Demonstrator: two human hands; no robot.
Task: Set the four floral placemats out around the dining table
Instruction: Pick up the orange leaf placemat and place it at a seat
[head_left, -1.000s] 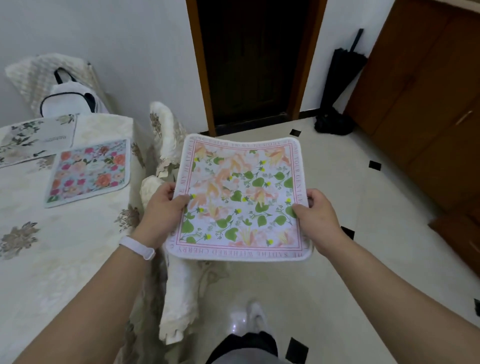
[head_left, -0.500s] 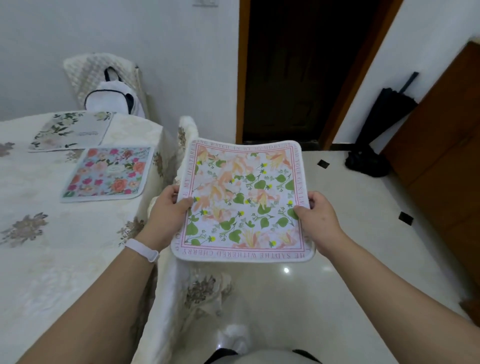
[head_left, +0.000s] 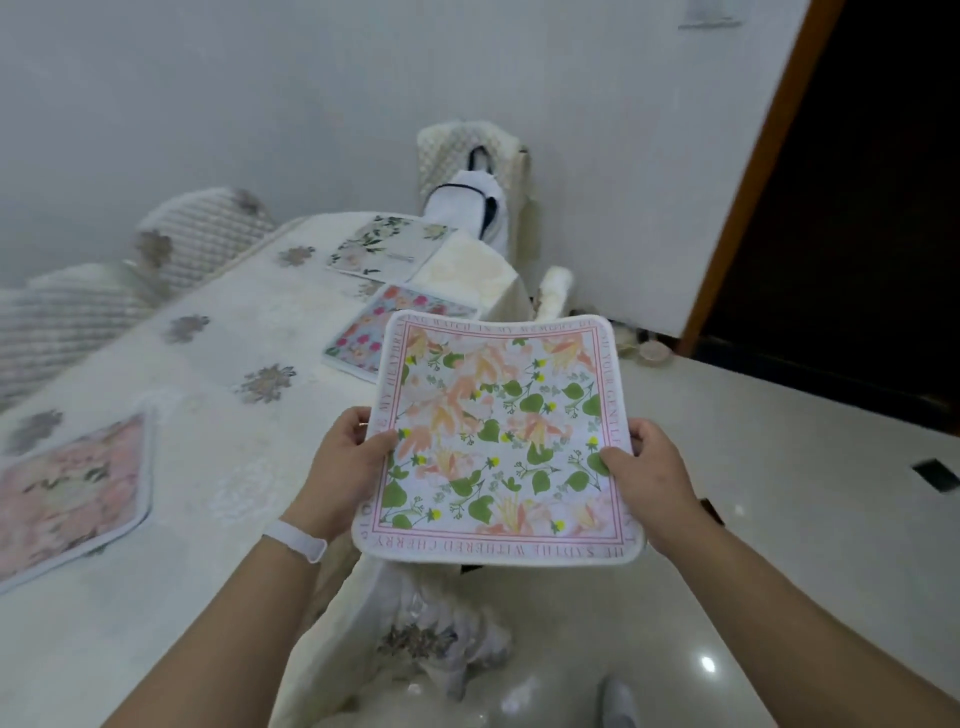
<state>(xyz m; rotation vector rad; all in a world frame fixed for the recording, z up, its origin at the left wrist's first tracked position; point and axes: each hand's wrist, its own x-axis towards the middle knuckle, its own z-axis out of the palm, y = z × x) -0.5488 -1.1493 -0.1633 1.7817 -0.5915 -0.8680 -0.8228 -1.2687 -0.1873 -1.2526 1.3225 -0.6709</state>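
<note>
Both my arms are extended forward. My left hand (head_left: 340, 460) pinches the placemat (head_left: 498, 436) at its left edge, thumb on top; my right hand (head_left: 652, 470) pinches its right edge, thumb on top.

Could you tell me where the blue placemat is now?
In head view, the blue placemat lies on the table near its right edge, partly behind the held placemat.

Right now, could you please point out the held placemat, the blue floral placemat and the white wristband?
held placemat (head_left: 498, 436), head view, its printed centre.
blue floral placemat (head_left: 363, 338), head view, its uncovered left part.
white wristband (head_left: 295, 540), head view, mid-band on the left wrist.
</note>
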